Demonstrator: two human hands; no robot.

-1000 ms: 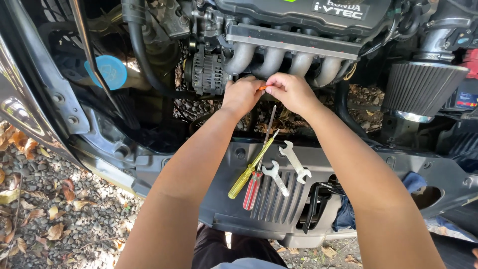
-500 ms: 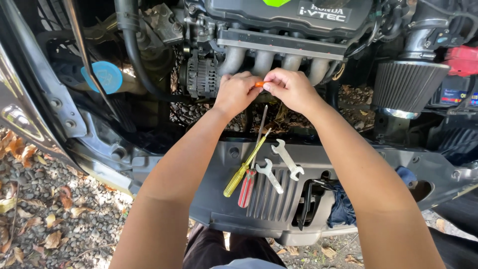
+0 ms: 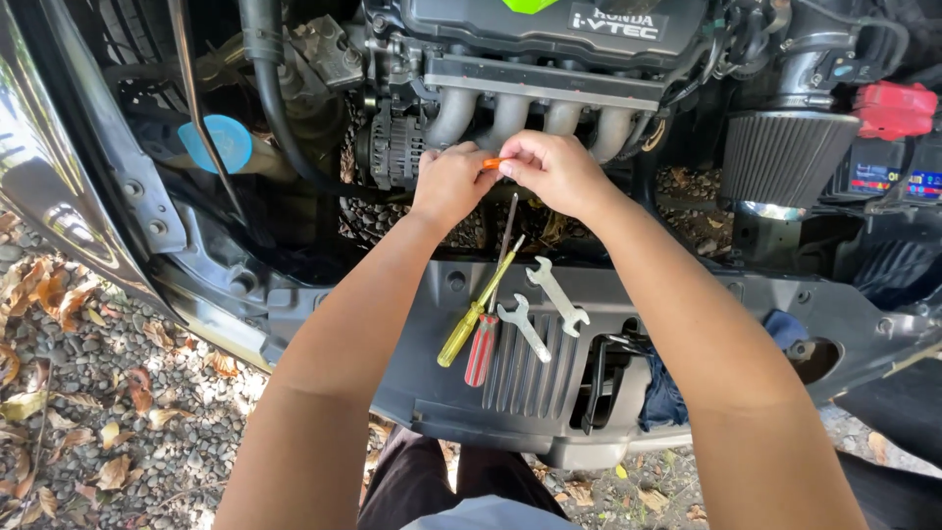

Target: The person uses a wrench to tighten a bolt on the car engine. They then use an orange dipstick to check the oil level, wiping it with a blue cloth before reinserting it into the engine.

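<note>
Both hands meet over the engine bay, pinching one small orange piece between them. The left hand closes its fingertips on the piece's left end, and the right hand nips the other end with thumb and forefinger, a tight, narrow grip on both sides. What the orange piece is cannot be told; only a short sliver shows between the fingers. It sits just below the grey intake manifold runners, in front of the alternator.

Against half a second ago, the hands hold the same pinch and the same spot under the runners; the orange bit shows much as it did. Only the view has drifted slightly.

Below the wrists, on the dark front panel, the tools lie untouched as before: a yellow-handled screwdriver, touching it a red-handled screwdriver, and two open-ended spanners just to their right. A blue cloth hangs at the panel's opening. Off left, a blue reservoir cap; to the right, a cone air filter and a red battery terminal cover. Gravel and dry leaves cover the ground.
</note>
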